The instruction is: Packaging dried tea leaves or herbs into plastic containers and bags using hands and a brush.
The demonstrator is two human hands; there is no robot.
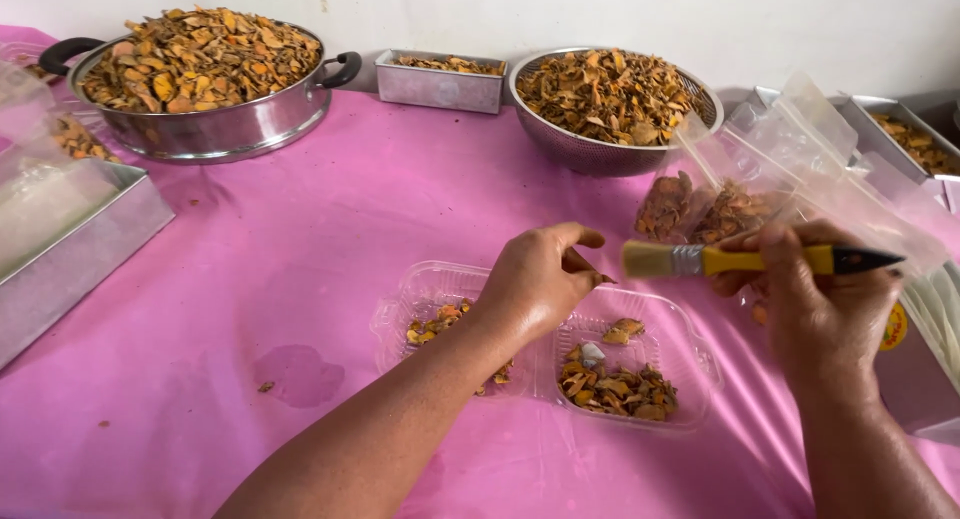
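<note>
Lying crosswise with bristles leftward, the brush (745,260) is gripped by the right hand (815,299), just beside a small piece (603,277) pinched by the left hand (540,277) over the clear tray (690,354).

Head view: worn on the head, looking down and forward, close over the counter (300,239).
Far edge: white wall.
</note>
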